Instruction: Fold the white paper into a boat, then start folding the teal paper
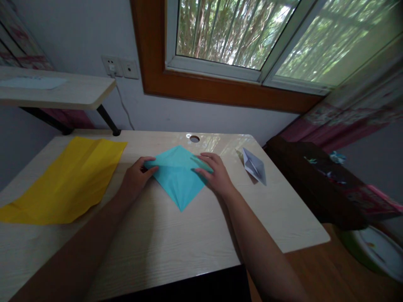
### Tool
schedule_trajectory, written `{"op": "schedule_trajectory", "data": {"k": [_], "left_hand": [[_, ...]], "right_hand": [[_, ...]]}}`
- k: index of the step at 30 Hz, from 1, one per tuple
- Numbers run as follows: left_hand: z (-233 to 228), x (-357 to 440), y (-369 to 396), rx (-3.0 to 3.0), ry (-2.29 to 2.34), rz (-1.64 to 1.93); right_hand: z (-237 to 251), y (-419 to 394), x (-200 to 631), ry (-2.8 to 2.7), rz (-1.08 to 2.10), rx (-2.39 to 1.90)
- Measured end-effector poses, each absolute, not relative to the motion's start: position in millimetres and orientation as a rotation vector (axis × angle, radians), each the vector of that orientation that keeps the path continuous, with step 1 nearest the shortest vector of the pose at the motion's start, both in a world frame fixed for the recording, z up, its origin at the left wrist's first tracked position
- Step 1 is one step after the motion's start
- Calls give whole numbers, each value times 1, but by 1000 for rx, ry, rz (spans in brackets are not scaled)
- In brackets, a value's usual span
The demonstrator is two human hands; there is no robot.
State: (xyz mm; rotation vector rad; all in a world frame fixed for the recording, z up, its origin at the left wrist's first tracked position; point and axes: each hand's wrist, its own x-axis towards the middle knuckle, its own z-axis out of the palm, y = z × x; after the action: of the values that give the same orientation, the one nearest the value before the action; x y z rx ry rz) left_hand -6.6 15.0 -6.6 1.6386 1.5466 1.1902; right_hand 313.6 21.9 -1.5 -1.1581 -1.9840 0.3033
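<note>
Here the left hand (136,175) pinches one side corner, the right hand (219,173) pinches the opposite one, and the creased turquoise diamond-shaped paper (180,180) lies between them, apparently held to stay steady, with a broad yellow paper sheet (71,180) left of the left hand.

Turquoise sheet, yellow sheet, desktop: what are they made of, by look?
Turquoise sheet: likely matte paper; crisp creases.
Yellow sheet: probably matte paper, maybe thin fabric; soft ripples, no shine.
Desktop: likely satin wood-grain laminate; pale streaks, glare near back edge. Solid wood not ruled out.
</note>
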Motion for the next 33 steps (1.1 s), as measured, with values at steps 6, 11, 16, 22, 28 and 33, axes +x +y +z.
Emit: {"op": "schedule_trajectory", "data": {"k": [6,11,16,22,28,33], "left_hand": [[-18,-13,24,1966,1621,1407],[-23,-9,21,2300,1284,1125],[-28,-3,16,2393,1200,805],[-30,-6,19,2411,1153,826],[-19,-5,14,2622,1193,717],[-13,-2,9,2704,1231,664]], "right_hand": [[-19,24,306,-2329,337,-1112],[-14,21,300,-2386,289,-1110],[-6,13,293,-2426,271,-1130],[-6,11,289,-2473,235,-1136],[-4,12,288,-2512,206,-1082],[-3,12,287,-2518,187,-1030]]}}
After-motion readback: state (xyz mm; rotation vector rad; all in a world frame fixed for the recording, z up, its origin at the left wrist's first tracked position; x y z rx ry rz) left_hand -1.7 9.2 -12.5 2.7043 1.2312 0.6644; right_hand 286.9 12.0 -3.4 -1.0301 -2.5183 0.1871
